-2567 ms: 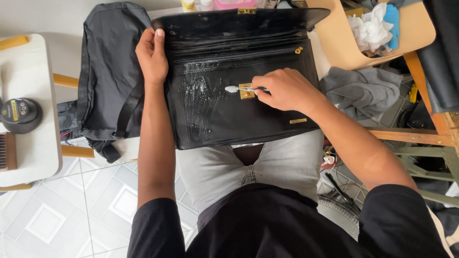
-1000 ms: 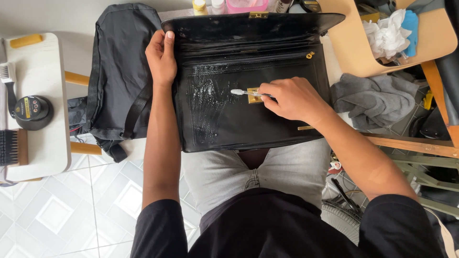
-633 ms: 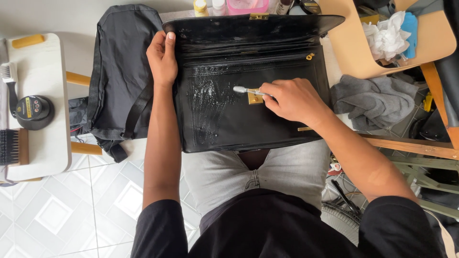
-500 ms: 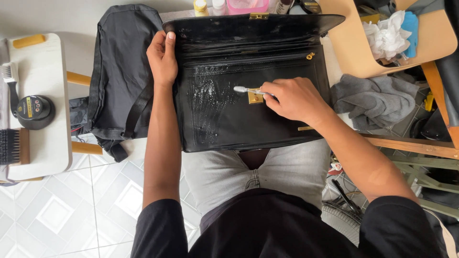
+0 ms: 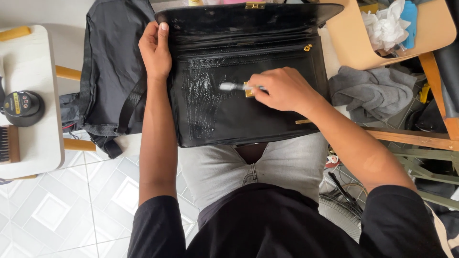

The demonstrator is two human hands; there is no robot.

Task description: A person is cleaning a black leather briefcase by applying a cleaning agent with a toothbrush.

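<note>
The right hand [image 5: 287, 91] grips a small brush [image 5: 232, 86], light and stiff; the left hand [image 5: 155, 50] clasps the wet, probably slippery briefcase [image 5: 248, 119] by its far-left edge.

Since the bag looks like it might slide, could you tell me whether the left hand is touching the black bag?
Touching. The head view shows the left hand gripping the upper left edge of the black bag, thumb lying on its rim.

Round black tin [image 5: 21, 108], yellow-striped label on lid, on white table [image 5: 36, 143].
</note>
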